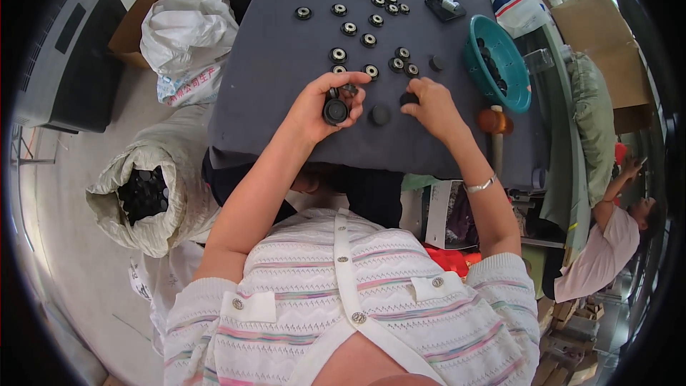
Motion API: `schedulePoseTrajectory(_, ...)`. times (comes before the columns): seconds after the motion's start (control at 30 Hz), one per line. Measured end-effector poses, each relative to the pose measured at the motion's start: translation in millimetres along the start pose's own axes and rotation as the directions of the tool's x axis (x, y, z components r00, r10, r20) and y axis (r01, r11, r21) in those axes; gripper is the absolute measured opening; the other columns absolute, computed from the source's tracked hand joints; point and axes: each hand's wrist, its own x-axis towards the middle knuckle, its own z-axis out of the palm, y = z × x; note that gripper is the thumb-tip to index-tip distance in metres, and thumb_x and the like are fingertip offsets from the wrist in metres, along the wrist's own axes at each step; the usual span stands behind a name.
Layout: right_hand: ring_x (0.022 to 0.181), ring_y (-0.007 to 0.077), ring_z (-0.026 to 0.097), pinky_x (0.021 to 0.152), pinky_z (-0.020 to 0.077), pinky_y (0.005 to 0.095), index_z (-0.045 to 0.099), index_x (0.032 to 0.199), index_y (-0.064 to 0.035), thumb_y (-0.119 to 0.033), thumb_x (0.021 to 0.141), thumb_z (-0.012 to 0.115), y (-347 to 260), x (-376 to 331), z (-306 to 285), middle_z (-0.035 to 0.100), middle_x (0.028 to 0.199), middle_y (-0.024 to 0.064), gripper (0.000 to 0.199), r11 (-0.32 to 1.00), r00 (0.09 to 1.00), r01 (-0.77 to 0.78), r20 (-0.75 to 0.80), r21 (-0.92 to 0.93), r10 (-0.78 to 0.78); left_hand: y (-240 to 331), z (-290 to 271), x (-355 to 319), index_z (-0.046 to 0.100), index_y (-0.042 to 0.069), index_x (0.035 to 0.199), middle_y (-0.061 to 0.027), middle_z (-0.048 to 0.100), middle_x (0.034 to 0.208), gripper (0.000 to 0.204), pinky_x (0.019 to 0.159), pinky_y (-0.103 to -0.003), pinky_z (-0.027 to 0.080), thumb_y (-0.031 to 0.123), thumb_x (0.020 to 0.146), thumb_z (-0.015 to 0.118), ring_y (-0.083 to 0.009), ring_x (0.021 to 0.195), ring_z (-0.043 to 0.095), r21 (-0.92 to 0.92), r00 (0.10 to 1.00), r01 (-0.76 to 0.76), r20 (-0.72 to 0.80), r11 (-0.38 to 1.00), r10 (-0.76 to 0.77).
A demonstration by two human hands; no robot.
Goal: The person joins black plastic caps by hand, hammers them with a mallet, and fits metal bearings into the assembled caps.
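Note:
My left hand [325,104] holds a black round wheel part [334,111] just above the near part of the grey cloth-covered table [271,86]. A small metal ring [349,89] sits by its fingertips. My right hand [432,106] rests on the table to the right, its fingers closed over a small black piece [409,99]. Between the hands lies a black disc [380,115]. Several black wheels with metal centres [368,41] lie spread over the table beyond both hands.
A teal bowl [516,64] of black parts stands at the table's right, a wooden-headed mallet [494,123] below it. An open white sack of black parts [143,196] stands on the floor at left, another white bag [187,36] behind. A person in pink [607,243] sits far right.

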Motion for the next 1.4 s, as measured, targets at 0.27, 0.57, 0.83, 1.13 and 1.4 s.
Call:
schedulePoseTrajectory(0.27, 0.077, 0.0319, 0.060, 0.067, 0.0489, 0.0404, 0.061, 0.098, -0.0031, -0.019, 0.074, 0.073, -45, -16, -19, 0.058, 0.085, 0.0140, 0.031, 0.982, 0.964, 0.123, -0.254, 0.143, -0.084, 1, 1, 4, 0.061, 0.001, 0.100, -0.0106, 0.058, 0.078, 0.032, 0.040, -0.026, 0.037, 0.030, 0.089, 0.057, -0.0194, 0.061, 0.056, 0.100, 0.998, -0.026, -0.054, 0.995, 0.031)
schedulePoseTrajectory(0.57, 0.083, 0.0258, 0.059, 0.070, 0.0507, 0.0353, 0.060, 0.104, -0.0023, -0.010, 0.068, 0.074, -105, -13, 14, 0.055, 0.093, 0.0095, 0.039, 0.885, 0.823, 0.465, -0.363, -0.011, -0.437, -8, 7, 6, 0.063, 0.005, 0.092, -0.0049, 0.061, 0.085, 0.023, 0.071, -0.030, 0.051, 0.027, 0.088, 0.060, -0.0157, 0.080, 0.060, 0.168, 0.969, -0.131, -0.189, 0.977, 0.162)
schedulePoseTrajectory(0.83, 0.063, 0.0110, 0.058, 0.060, 0.0482, 0.0237, 0.065, 0.100, -0.0012, -0.004, 0.087, 0.056, -73, -11, -3, 0.060, 0.082, 0.0038, 0.016, 0.610, 0.984, 0.165, -0.170, 0.775, -0.050, -3, 16, 1, 0.057, 0.002, 0.092, -0.0055, 0.051, 0.073, 0.023, 0.039, -0.024, 0.035, 0.025, 0.089, 0.057, -0.0168, 0.065, 0.055, 0.177, 0.962, -0.063, -0.252, 0.982, 0.107)
schedulePoseTrajectory(1.13, 0.069, 0.0185, 0.063, 0.065, 0.0503, 0.0306, 0.067, 0.096, 0.0014, 0.000, 0.077, 0.062, 70, 22, 1, 0.063, 0.077, 0.0106, 0.020, 0.820, 0.932, -0.350, 0.080, 0.453, 0.354, -1, 14, 3, 0.055, 0.002, 0.095, -0.0097, 0.054, 0.075, 0.025, 0.039, -0.023, 0.030, 0.027, 0.090, 0.056, -0.0186, 0.058, 0.052, 0.198, 0.988, -0.032, -0.141, 0.980, 0.061)
schedulePoseTrajectory(1.4, 0.084, 0.0303, 0.058, 0.075, 0.0470, 0.0364, 0.064, 0.105, 0.0004, -0.007, 0.075, 0.069, 62, 15, -1, 0.057, 0.093, 0.0155, 0.032, 0.998, 0.997, 0.021, -0.076, 0.056, -0.017, -1, 8, 3, 0.057, 0.002, 0.094, -0.0094, 0.054, 0.074, 0.024, 0.038, -0.023, 0.030, 0.025, 0.088, 0.057, -0.0186, 0.057, 0.051, 0.175, 0.992, -0.049, -0.110, 0.983, 0.069)
